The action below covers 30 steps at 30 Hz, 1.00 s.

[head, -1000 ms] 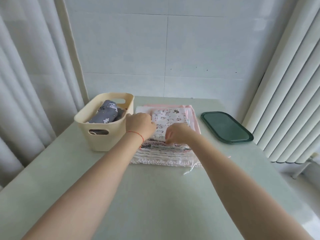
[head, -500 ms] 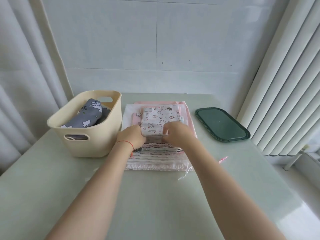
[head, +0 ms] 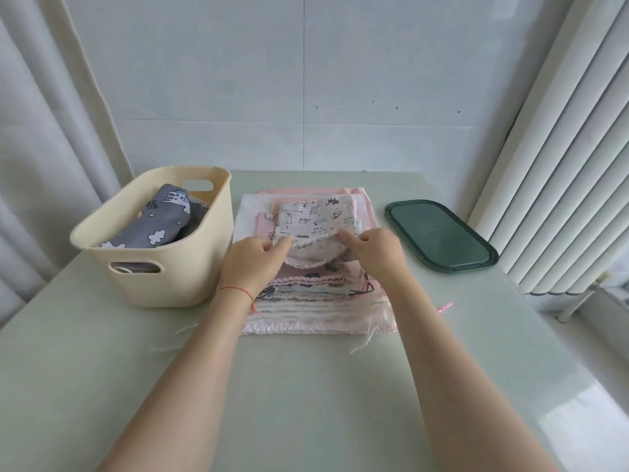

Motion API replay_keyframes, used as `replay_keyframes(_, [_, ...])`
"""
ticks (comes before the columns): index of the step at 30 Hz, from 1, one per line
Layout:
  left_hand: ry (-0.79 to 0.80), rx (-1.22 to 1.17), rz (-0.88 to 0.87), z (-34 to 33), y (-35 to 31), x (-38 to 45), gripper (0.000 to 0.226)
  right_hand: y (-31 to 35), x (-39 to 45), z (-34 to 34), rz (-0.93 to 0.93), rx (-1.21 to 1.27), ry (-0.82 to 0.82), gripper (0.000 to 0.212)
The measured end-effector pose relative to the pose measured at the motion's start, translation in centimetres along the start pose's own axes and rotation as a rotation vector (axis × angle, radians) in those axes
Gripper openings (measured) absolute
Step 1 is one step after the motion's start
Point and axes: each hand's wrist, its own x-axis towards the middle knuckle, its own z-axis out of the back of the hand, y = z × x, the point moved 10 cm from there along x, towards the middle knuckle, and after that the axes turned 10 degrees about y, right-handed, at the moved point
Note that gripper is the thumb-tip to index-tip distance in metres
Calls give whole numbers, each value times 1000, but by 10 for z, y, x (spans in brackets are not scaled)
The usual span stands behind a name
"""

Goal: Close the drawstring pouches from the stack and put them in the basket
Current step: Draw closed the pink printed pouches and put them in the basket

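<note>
A pale tiled wall, white curtains to the left and a ribbed white radiator (head: 558,158) to the right frame a pale green desk (head: 306,403) where a person works through a stack of pouches (head: 316,301). The topmost item, a small printed pouch (head: 311,216) with cartoon animals, lies on the stack at mid-desk, its scalloped near edge raised off the layers below. The left hand (head: 253,258) pinches that edge at its left corner; the right hand (head: 372,252) pinches it at the right corner, fingers (head: 347,236) curled onto the cloth. Just left of the stack, almost touching it, stands a cream basket (head: 153,284) that already holds a grey pouch (head: 149,226) with white clouds. A dark green tray (head: 439,233) lies apart on the right, and a pink cord end (head: 445,306) rests on the desk near the right forearm.

The pouch looks thin, light and limp; it sags between the two grips and would likely fold wherever unsupported. The hemmed mouth seems the sensible hold, since the cords probably run there. The cords themselves cannot be made out on this pouch. The layers beneath look loose and may drag along if the top one is pulled flat across them.
</note>
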Motion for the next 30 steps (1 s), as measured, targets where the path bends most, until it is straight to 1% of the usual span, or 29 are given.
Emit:
replay_keyframes(4, [-10, -144, 30, 5, 3, 1, 38, -1, 2, -1, 3, 132, 58, 59])
replay_keyframes(7, [-26, -206, 58, 7, 8, 3, 41, 0, 0, 4, 15, 324, 64, 45])
replay_keyframes(9, [-48, -204, 84, 7, 13, 6, 42, -4, -2, 5, -12, 443, 75, 37])
replay_keyframes(11, [-95, -189, 126, 11, 23, 9, 41, -17, -1, 7, -78, 546, 18, 29])
replay_keyframes(14, [-208, -180, 176, 23, 39, 13, 34, -35, -4, 21, -139, 584, -174, 33])
replay_keyframes(16, [-270, -221, 129, 28, 36, 10, 32, -35, -6, 26, -99, 615, -235, 37])
replay_keyframes(18, [-287, -352, 40, 28, 23, 4, 28, -27, -6, 27, -18, 688, -243, 35])
replay_keyframes(20, [-227, -543, -14, 24, 8, 1, 23, -12, -7, 24, 62, 755, -200, 32])
replay_keyframes(21, [-174, -656, -34, 21, 1, 1, 22, -3, -6, 19, 111, 826, -136, 34])
replay_keyframes(23, [-25, -862, -105, 10, -18, 2, 21, 21, -7, 1, 223, 1036, 77, 40])
replay_keyframes(24, [49, -939, -140, 5, -27, 2, 24, 32, -9, -6, 264, 1083, 172, 42])
replay_keyframes(25, [107, -966, -165, -1, -34, 1, 29, 39, -10, -12, 285, 1065, 234, 44])
replay_keyframes(26, [153, -946, -182, -8, -39, -1, 33, 43, -12, -19, 288, 1027, 280, 46])
replay_keyframes(28, [206, -816, -201, -19, -41, -3, 34, 45, -12, -31, 270, 924, 335, 47])
replay_keyframes(30, [187, -623, -195, -21, -34, -1, 33, 41, -10, -31, 232, 758, 298, 40])
